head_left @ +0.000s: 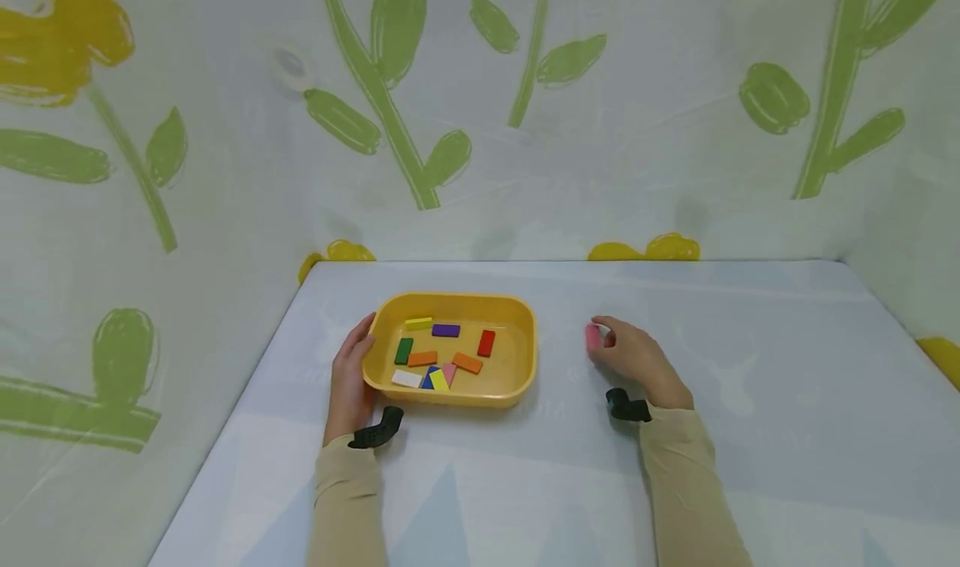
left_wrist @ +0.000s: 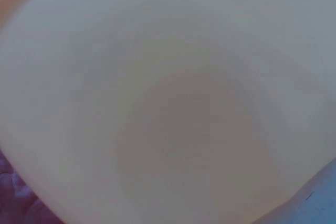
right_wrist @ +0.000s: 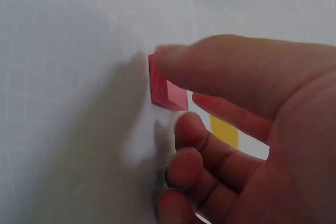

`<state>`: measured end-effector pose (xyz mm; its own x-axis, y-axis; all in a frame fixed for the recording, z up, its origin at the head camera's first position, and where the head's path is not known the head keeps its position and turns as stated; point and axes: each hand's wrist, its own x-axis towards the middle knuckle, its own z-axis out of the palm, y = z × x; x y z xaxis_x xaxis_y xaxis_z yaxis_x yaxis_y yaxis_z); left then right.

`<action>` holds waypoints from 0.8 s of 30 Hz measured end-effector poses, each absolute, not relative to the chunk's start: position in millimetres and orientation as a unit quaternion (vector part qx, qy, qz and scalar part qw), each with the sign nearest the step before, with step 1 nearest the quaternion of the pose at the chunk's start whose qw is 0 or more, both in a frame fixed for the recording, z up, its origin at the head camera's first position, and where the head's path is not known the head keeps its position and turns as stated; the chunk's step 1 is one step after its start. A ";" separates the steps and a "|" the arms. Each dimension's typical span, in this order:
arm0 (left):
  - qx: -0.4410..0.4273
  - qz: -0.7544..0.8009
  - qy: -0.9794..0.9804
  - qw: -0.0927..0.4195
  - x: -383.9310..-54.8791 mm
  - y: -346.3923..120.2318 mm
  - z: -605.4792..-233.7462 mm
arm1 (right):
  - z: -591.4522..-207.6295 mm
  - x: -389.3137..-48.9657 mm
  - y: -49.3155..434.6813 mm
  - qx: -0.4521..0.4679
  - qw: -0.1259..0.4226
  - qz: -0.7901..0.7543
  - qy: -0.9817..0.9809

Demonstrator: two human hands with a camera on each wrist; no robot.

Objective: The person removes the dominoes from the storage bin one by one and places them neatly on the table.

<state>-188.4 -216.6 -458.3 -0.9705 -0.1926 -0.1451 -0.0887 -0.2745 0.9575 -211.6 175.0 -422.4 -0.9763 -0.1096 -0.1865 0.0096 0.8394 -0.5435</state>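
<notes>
A yellow tray (head_left: 521,333) sits on the left part of the table, and my left hand (head_left: 351,383) grips it by its left side. Inside it lie several small flat blocks: a purple block (head_left: 446,331), a red block (head_left: 487,343), a green block (head_left: 403,351), a white block (head_left: 407,378), plus orange, yellow, blue and pink ones. Right of the tray, my right hand (head_left: 637,357) pinches a pink block (right_wrist: 159,85) between thumb and forefinger, close to the tabletop. The other fingers curl beneath. A blurred pale surface fills most of the left wrist view.
A pale cloth covers the table (head_left: 525,484). Behind it rises a fabric wall (head_left: 637,158) printed with green leaves and yellow flowers, with another side panel at left. Black wrist cameras sit at both cuffs.
</notes>
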 end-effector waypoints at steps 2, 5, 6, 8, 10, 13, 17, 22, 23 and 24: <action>0.115 -0.790 -0.602 0.031 -189.1 -215.8 -457.5 | -420.5 -211.5 175.5 -0.021 0.106 -0.292 0.950; 0.115 -0.788 -0.604 0.029 -189.5 -214.8 -456.9 | -418.3 -212.4 173.4 -0.021 0.081 -0.313 0.946; 0.115 -0.789 -0.603 0.030 -189.7 -214.6 -456.6 | -417.8 -213.0 171.9 -0.023 0.067 -0.321 0.945; 0.114 -0.789 -0.603 0.033 -189.7 -214.5 -456.1 | -416.2 -214.0 167.9 -0.030 0.038 -0.335 0.941; 0.113 -0.787 -0.606 0.035 -189.7 -214.8 -455.7 | -413.8 -214.5 162.2 -0.034 0.019 -0.348 0.937; 0.114 -0.780 -0.614 0.038 -189.7 -215.5 -455.0 | -410.1 -214.7 153.1 -0.043 -0.002 -0.366 0.930; 0.114 -0.772 -0.624 0.044 -190.1 -215.8 -454.8 | -405.2 -213.4 140.3 -0.062 -0.042 -0.385 0.920; 0.122 -0.772 -0.622 0.042 -189.3 -215.3 -456.0 | -400.6 -208.2 121.2 -0.104 -0.079 -0.449 0.884; 0.123 -0.773 -0.620 0.041 -189.0 -215.3 -456.4 | -400.0 -206.6 117.1 -0.113 -0.080 -0.462 0.876; 0.124 -0.774 -0.619 0.040 -188.6 -215.4 -456.8 | -399.9 -205.5 113.3 -0.124 -0.082 -0.470 0.870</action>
<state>-188.6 -215.4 -456.8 -0.9659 -0.2159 -0.1430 -0.0921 -0.2297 0.9689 -205.5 113.3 -399.9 -0.9562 -0.1382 0.2582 -0.2917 0.5272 -0.7981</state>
